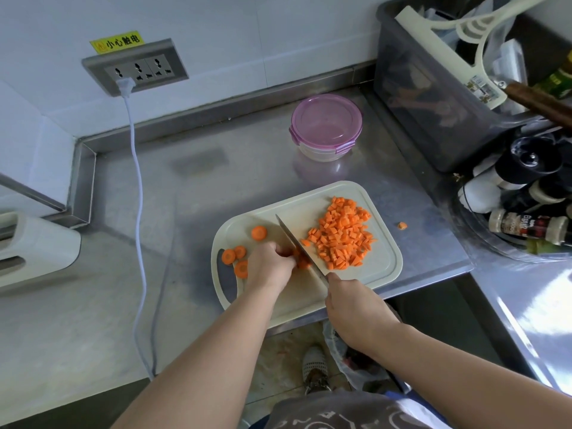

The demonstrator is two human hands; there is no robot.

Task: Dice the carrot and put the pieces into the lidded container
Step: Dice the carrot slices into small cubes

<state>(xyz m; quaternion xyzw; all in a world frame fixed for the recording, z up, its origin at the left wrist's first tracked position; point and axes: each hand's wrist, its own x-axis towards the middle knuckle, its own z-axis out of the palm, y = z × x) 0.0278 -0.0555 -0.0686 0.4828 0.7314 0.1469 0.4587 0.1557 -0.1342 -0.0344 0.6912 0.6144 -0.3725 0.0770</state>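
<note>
- Right hand (pixel 356 308), at the board's (pixel 383 267) near edge, wraps the knife (pixel 286 229) handle for chopping.
- Left hand (pixel 269 264), mid-board, curls over carrot (pixel 303 264), pinning it against the blade.
- Dice (pixel 340 233) piled board-right, clear of the blade.
- Container (pixel 326 128) beyond the board, lid on.

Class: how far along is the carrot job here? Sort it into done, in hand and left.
Done: a big pile of dice on the board. In hand: the right hand grips the knife, cutting a piece the left hand holds. Left: four rounds to dice, a stray bit on the counter, and all of it to go into the container, lid still on.
</note>
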